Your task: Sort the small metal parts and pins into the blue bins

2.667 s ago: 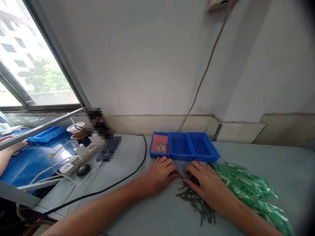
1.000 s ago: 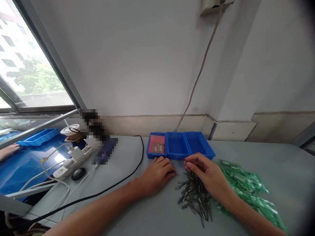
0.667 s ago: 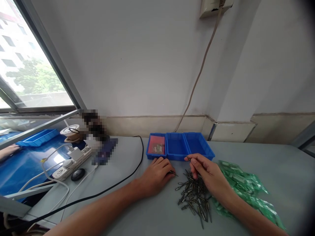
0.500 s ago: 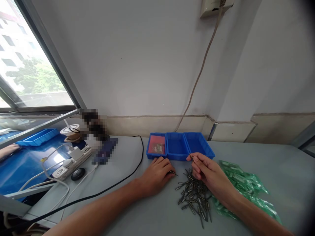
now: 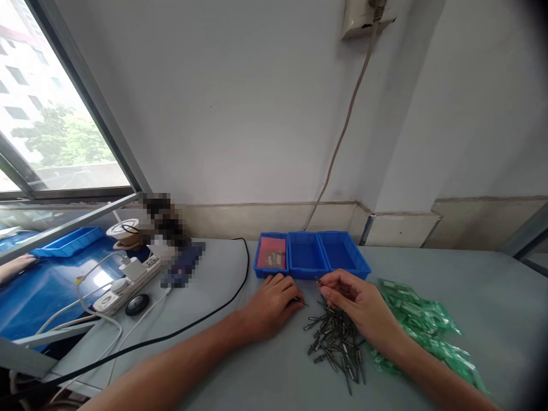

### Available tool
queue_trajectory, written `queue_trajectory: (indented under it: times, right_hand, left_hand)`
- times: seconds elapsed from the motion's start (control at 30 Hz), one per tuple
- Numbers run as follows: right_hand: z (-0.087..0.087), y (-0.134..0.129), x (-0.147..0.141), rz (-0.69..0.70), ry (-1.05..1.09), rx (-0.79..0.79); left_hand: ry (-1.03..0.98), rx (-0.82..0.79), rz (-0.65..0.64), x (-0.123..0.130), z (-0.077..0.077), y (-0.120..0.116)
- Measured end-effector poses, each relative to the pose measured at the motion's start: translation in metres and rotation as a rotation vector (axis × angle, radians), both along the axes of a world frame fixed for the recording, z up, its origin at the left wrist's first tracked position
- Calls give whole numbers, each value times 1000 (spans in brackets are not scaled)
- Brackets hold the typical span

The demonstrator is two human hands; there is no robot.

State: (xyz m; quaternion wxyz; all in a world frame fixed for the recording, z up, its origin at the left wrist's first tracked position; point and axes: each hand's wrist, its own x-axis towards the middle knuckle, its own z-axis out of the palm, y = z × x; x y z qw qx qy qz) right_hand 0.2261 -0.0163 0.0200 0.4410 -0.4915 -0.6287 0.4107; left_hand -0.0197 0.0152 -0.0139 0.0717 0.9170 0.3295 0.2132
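Note:
My left hand (image 5: 274, 305) rests on the grey table in front of the blue bins, its fingers curled round a thin metal rivet (image 5: 301, 300) whose tip sticks out on the right. My right hand (image 5: 353, 299) is raised over the rivet pile, thumb and forefinger pinching a small rivet (image 5: 318, 280) near the middle bin's front edge. Below and between the hands lies a loose pile of metal rivets (image 5: 338, 342). The left blue bin (image 5: 272, 274) holds a pink packet (image 5: 273, 253); the middle bin (image 5: 307, 273) and right bin (image 5: 349, 273) have nothing visible inside.
Green plastic bags (image 5: 417, 311) lie right of the pile, beside my right forearm. A black cable (image 5: 180, 331) crosses the table at left. Farther left are a power strip (image 5: 128, 282), a black mouse (image 5: 137, 304) and another person's hand (image 5: 17, 267) at the edge.
My right hand has moved a little left and down with the rivet, towards my left hand. My left hand stays in place. The view has shifted slightly.

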Motion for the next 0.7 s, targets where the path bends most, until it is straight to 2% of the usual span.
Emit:
queue_trajectory:
  times: [0.13, 0.23, 0.37, 0.57, 0.7]
  right_hand:
    - [-2, -3, 0, -37, -136, 146]
    - [-3, -3, 1, -32, -128, 152]
    - [-3, 0, 1, 33, 49, -14]
    - [-1, -2, -1, 122, 456, -297]
    - [0, -2, 0, 159, 627, -374]
  left_hand:
    - [-7, 3, 5, 1, 1, 0]
    - [0, -6, 8, 1, 1, -1]
    - [-7, -10, 4, 0, 0, 0]
    - [-18, -14, -9, 1, 1, 0]
    - [-18, -25, -4, 1, 1, 0]
